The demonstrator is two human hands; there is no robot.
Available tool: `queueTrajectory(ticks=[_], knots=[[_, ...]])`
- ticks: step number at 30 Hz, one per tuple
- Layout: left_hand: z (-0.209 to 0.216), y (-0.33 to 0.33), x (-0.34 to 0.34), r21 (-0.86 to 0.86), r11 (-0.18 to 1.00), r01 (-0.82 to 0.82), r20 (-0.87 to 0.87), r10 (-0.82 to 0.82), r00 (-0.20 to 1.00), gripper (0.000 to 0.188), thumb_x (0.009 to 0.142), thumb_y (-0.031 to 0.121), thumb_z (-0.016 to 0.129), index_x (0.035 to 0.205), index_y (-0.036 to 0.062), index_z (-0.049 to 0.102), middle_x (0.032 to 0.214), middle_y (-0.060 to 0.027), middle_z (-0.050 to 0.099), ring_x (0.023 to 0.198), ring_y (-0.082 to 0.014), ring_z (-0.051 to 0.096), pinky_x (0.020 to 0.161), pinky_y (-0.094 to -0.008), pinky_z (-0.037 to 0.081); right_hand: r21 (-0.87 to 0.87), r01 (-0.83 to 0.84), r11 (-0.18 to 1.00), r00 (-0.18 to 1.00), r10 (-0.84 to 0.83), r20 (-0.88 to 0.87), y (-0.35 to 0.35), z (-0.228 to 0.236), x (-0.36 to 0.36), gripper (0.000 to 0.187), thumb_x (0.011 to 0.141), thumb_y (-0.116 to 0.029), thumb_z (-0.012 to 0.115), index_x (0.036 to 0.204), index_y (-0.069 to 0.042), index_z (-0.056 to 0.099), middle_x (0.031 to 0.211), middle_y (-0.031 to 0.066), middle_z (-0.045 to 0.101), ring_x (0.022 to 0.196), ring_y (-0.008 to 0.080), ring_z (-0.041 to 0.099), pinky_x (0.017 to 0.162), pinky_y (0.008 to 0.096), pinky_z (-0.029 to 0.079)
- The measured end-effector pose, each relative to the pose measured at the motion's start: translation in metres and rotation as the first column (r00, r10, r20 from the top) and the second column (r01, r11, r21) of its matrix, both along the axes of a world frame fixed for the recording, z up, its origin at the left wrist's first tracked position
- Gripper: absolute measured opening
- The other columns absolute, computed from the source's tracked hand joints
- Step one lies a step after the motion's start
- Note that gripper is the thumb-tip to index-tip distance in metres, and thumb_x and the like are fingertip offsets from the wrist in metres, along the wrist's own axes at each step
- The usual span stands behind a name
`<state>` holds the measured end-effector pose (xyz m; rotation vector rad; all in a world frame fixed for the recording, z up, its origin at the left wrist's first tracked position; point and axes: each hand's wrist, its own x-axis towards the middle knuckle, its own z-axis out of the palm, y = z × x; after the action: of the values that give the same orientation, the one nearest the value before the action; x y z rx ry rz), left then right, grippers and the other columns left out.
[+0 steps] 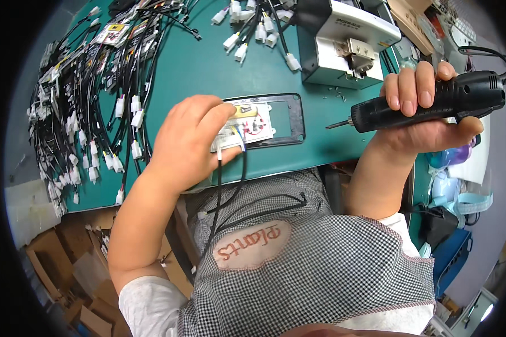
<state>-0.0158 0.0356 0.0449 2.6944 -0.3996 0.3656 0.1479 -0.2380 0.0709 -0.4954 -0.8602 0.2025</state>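
My left hand point(183, 135) grips the left end of a white electronic module point(262, 128), with fingers over its top and the thumb along its near edge. The module carries a yellow block and red and blue wires, and lies over the left part of a black rectangular frame point(299, 118). Two black cables point(219, 188) run from it over the table edge toward my lap. Raised at the right, my right hand point(413, 137) is wrapped round a black electric screwdriver point(371, 115). Its bit points left, above the mat and apart from the frame.
A white and black tabletop machine point(326, 56) stands at the back, with several small screws point(336, 92) beside it on the green mat point(180, 62). Bundles of black cables with white connectors point(136, 104) cover the left side. More white connectors point(261, 31) lie at the back.
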Motion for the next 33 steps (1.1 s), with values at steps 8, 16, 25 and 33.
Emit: queueTrajectory(ticks=[8, 16, 25, 33], knots=[[-0.008, -0.017, 0.01, 0.015, 1.0, -0.013, 0.044, 0.012, 0.999, 0.052, 0.061, 0.024, 0.082, 0.111, 0.0192, 0.069, 0.113, -0.0109, 0.059, 0.105, -0.0313, 0.056, 0.1, -0.0535, 0.04, -0.01, 0.029, 1.0, 1.0, -0.029, -0.01, 0.003, -0.01, 0.006, 0.085, 0.078, -0.079, 0.051, 0.117, -0.005, 0.055, 0.08, 0.0074, 0.054, 0.063, 0.0198, 0.057, 0.059, 0.0369, 0.051], [-0.034, -0.019, 0.009, 0.006, 1.0, -0.009, -0.075, 0.009, 0.997, 0.043, 0.066, 0.03, 0.08, 0.107, 0.0198, 0.071, 0.122, -0.0117, 0.058, 0.119, -0.0368, 0.051, 0.102, -0.0527, 0.039, -0.121, 0.012, 0.993, 0.996, -0.002, 0.085, -0.007, -0.011, 0.014, 0.084, 0.074, -0.071, 0.064, 0.121, -0.003, 0.054, 0.083, 0.0052, 0.054, 0.068, 0.0176, 0.054, 0.061, 0.0317, 0.044], [-0.026, -0.019, 0.018, -0.028, 1.0, 0.005, -0.123, -0.008, 0.992, 0.041, 0.065, 0.019, 0.082, 0.104, 0.0175, 0.071, 0.126, -0.0162, 0.056, 0.115, -0.037, 0.054, 0.1, -0.0498, 0.043, -0.117, 0.024, 0.993, 0.996, -0.014, 0.084, -0.013, -0.001, 0.024, 0.084, 0.072, -0.074, 0.063, 0.119, -0.005, 0.057, 0.085, 0.0057, 0.055, 0.07, 0.0189, 0.054, 0.063, 0.0339, 0.045], [-0.029, -0.032, 0.012, -0.026, 0.999, -0.029, -0.12, 0.026, 0.992, 0.049, 0.064, 0.014, 0.082, 0.112, 0.0172, 0.069, 0.132, -0.0178, 0.054, 0.121, -0.0388, 0.052, 0.104, -0.0515, 0.04, -0.043, 0.502, 0.864, 0.85, -0.483, 0.209, -0.031, 0.022, 0.037, 0.078, 0.072, -0.08, 0.053, 0.105, -0.01, 0.066, 0.075, 0.0089, 0.06, 0.062, 0.0242, 0.059, 0.059, 0.0401, 0.05]])
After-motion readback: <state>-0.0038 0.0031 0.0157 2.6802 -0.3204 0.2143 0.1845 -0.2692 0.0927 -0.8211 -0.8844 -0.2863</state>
